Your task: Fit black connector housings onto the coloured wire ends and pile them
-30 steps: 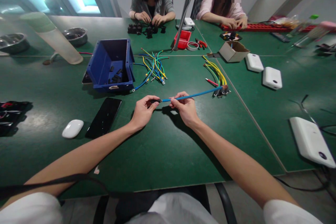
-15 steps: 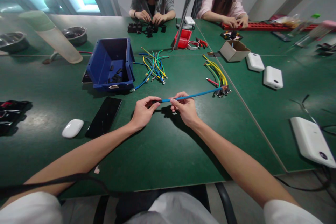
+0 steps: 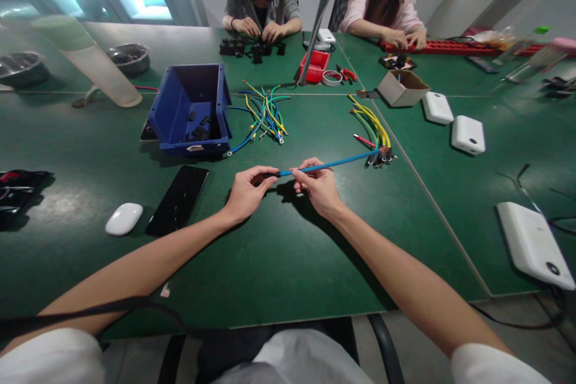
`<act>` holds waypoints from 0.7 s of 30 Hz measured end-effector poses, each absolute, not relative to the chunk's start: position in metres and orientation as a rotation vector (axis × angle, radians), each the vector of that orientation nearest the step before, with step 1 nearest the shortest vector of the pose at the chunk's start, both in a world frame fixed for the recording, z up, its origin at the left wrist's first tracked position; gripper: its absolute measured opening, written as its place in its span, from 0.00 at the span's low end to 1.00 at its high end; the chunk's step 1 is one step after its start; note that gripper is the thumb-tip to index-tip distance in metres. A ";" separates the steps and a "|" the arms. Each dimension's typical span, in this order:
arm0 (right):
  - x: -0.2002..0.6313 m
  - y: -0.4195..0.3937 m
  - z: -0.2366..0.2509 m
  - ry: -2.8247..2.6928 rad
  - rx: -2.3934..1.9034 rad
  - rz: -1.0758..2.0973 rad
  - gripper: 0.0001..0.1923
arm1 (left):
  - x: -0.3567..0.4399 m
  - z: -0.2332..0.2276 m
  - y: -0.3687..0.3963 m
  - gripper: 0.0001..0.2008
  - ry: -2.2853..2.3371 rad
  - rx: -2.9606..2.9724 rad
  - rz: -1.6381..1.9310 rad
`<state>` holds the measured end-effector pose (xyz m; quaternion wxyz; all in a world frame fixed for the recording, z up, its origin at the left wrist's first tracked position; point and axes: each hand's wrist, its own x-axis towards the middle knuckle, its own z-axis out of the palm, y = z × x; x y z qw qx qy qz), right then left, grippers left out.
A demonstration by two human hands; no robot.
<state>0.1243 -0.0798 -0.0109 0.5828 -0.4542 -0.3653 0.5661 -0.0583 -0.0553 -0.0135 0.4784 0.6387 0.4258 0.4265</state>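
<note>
Pinching a thin blue wire, left hand grips its black sleeved end, right hand the smooth cord.

A thin blue wire with a black sleeve at its near end, held level above the table

Both bare forearms extend forward from white short sleeves and converge toward the middle of the view, the wrists held low and roughly level with each other. The left hand is turned thumb-up with the fingers curled inward, thumb and forefinger pressed together in a pinch at its right edge. The right hand lies just beside it, well short of touching, fingers likewise bent and its thumb and fingertips closed in a similar pinch.
</note>
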 end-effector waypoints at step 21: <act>0.129 -0.076 -0.011 -0.845 -1.024 1.359 0.19 | -0.059 -0.010 -0.057 0.16 1.116 1.716 0.937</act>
